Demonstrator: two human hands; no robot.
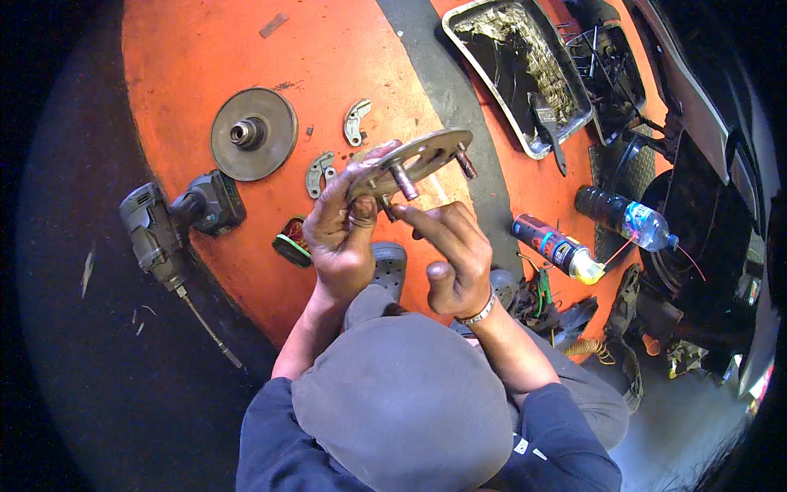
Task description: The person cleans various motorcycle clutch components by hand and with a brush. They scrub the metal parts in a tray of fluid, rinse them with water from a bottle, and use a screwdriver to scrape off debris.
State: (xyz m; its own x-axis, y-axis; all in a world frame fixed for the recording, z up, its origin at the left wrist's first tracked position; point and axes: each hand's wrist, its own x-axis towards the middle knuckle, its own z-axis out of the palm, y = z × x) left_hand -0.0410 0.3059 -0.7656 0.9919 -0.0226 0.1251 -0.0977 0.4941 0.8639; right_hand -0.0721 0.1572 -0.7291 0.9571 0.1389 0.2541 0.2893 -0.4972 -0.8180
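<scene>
Head view: my left hand (340,242) grips the near-left edge of a round metal plate (432,141), thumb on the side facing me. The plate is held tilted above an orange floor (188,66), several metal pins (404,182) jutting from it. My right hand (457,256), just below the plate, holds nothing: its fingers are loosely bent, thumb apart, the index finger reaching to a pin near the lower edge; I cannot tell whether it touches. Left of the plate lie two curved metal shoes (355,123), then a larger disc with a hub (275,119). Farther left and lower is a cordless power tool (152,230). Right of the plate are a spray can (551,244) and a plastic bottle (627,217); above and right, a tray (492,88) with a brush (544,119) at its near end.
</scene>
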